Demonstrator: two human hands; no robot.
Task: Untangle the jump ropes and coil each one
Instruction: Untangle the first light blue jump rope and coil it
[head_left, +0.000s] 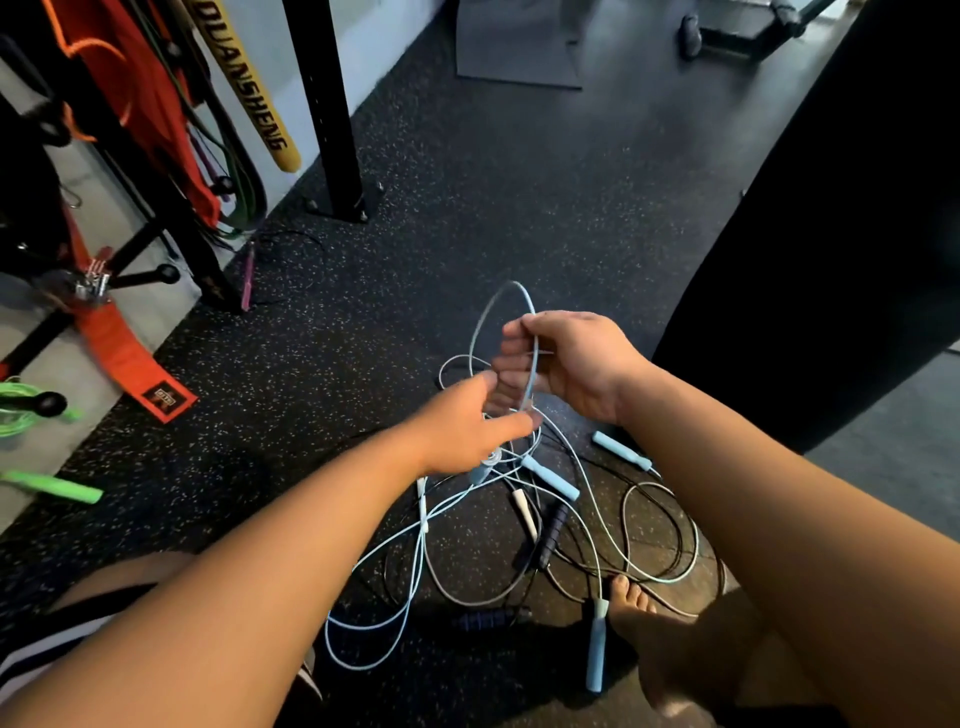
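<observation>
Head view, the only one. Both hands are raised over a tangle of jump ropes (545, 519) lying on the dark speckled rubber floor (441, 218).

Right hand (566, 364): fingers curled shut around a light blue cord (501, 301), which arcs up in a loop above the hand and runs back down through the grip. Left hand (467, 431): just below and touching distance from the right one, thumb and fingers pinched together at the same blue cord where it drops toward the pile. Exactly which strand sits in the pinch is hard to tell, blur there.

Pile below the hands: blue, white and black cords crossing each other in loose loops, not coiled. Handles visible in it: one light blue handle (553, 478) just under the left hand, a second blue handle (621, 449) off to the right, a third blue handle (596, 649) lower down beside a bare foot (639, 618), a white handle (524, 512), and a dark ribbed handle (551, 532) next to it. Another dark handle (485, 619) lies at the bottom of the pile.

Well apart on the left: a green rope (52, 486) on the floor edge, a rack (171, 223) with an orange strap (124, 358) and bands hanging. Black post (332, 104) bolted to the floor further back.
</observation>
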